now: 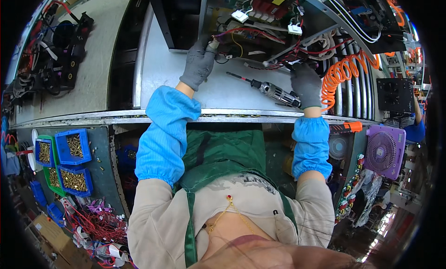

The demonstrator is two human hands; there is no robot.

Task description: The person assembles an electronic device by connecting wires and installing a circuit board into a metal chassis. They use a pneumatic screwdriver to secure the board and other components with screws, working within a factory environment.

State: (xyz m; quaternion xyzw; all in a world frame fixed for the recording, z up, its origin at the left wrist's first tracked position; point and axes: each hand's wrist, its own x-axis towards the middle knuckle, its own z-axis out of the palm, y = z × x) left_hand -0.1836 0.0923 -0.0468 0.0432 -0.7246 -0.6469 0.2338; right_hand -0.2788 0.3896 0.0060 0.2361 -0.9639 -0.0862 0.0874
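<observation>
My left hand, in a grey glove with a bare thumb tip, pinches the end of a red and purple wire bundle at the edge of an open metal chassis. Circuit boards and white plug connectors show inside. My right hand, also gloved in grey, is by the dark and red wires at the chassis's near right side; its fingertips blend into them, so their grip is unclear. Beside that hand lies a power screwdriver, its bit pointing left.
A coiled orange air hose hangs over metal rollers on the right. Another wired black assembly stands at the far left. Blue bins of brass-coloured screws, a red wire heap and a purple fan flank me.
</observation>
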